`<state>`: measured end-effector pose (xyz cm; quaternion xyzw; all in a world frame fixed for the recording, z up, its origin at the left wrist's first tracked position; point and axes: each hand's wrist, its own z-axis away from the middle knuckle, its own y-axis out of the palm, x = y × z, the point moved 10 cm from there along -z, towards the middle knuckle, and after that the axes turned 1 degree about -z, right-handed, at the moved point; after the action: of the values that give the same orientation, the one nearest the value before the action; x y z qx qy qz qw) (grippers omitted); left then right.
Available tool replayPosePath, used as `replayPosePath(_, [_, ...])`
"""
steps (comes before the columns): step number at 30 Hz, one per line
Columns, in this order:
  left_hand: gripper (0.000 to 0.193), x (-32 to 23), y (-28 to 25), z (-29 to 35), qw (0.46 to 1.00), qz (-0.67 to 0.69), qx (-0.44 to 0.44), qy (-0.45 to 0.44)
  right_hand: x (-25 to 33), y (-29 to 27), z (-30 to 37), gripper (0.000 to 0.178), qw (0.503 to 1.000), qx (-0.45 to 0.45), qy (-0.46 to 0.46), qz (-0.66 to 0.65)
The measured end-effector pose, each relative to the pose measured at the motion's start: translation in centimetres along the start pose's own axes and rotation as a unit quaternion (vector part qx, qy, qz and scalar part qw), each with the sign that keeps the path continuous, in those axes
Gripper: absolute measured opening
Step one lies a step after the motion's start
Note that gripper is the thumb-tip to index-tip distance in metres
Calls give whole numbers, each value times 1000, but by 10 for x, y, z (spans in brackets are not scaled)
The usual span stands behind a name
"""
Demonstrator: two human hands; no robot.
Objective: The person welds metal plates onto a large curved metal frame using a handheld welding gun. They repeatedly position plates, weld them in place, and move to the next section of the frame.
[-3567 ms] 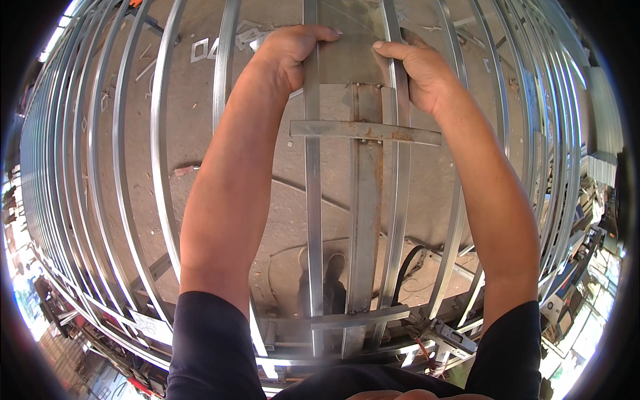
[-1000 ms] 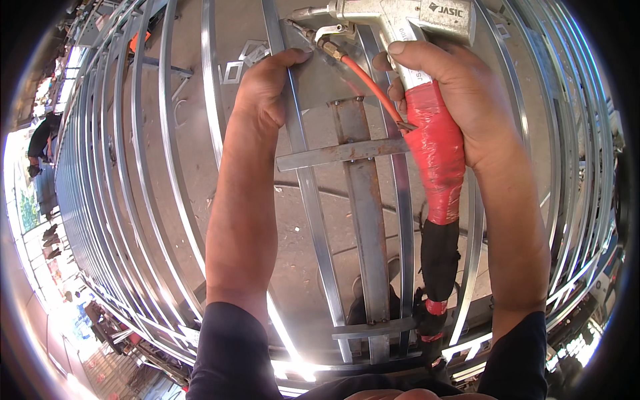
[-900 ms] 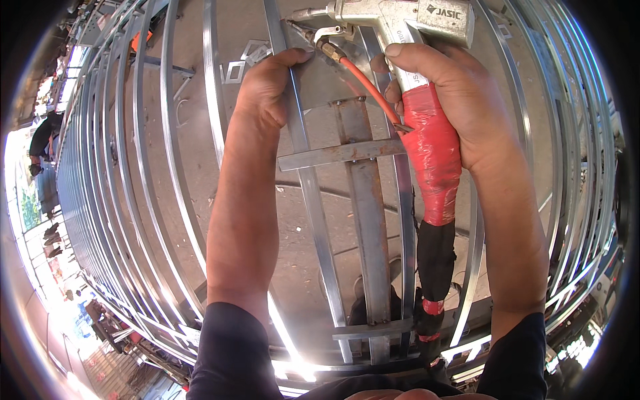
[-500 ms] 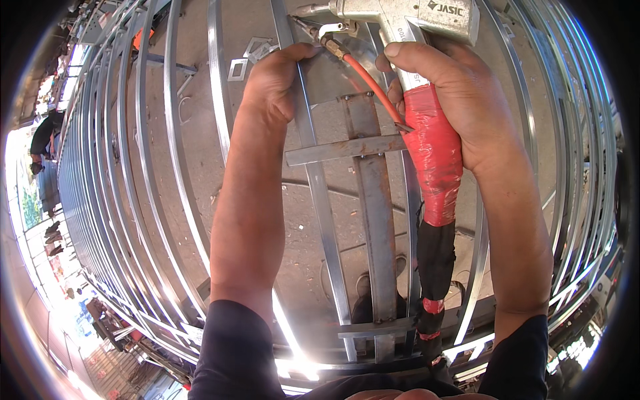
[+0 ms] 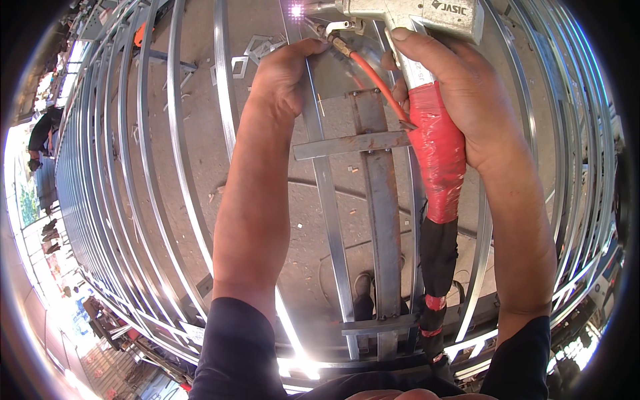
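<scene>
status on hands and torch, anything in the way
Right hand gripping red-taped torch; left hand on metal bar, grip partly hidden. Bright spark at torch tip. Glare in the way, hiding the bar there.

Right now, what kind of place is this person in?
It's probably a metal workshop, maybe a welding one. A red-taped torch is in use, a bright spark glows at its tip, and there are rows of long, shiny metal bars.
</scene>
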<state>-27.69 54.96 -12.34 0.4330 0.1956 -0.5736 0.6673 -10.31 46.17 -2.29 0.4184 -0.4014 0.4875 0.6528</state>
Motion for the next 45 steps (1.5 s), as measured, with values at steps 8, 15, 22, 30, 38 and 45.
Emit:
replayPosePath(8, [28, -1, 5, 0, 999, 17, 40, 10, -1, 2, 2, 30, 999, 24, 27, 15])
replayPosePath(15, [31, -3, 10, 10, 1000, 7, 25, 3, -2, 2, 4, 31, 998, 32, 46, 23])
replayPosePath(22, [30, -3, 5, 3, 999, 1, 29, 20, -3, -1, 6, 34, 998, 20, 52, 20])
replayPosePath(30, [25, -2, -2, -2, 1000, 0, 4, 24, 5, -7, 12, 36, 999, 5, 31, 40])
replayPosePath(38, [24, -6, -18, 0, 996, -74, -39, -5, 32, -41, 68, 42, 994, -71, 26, 79])
replayPosePath(45, [32, -11, -24, -9, 995, -81, -58, 13, 0, -41, 104, 45, 992, -37, 90, 80])
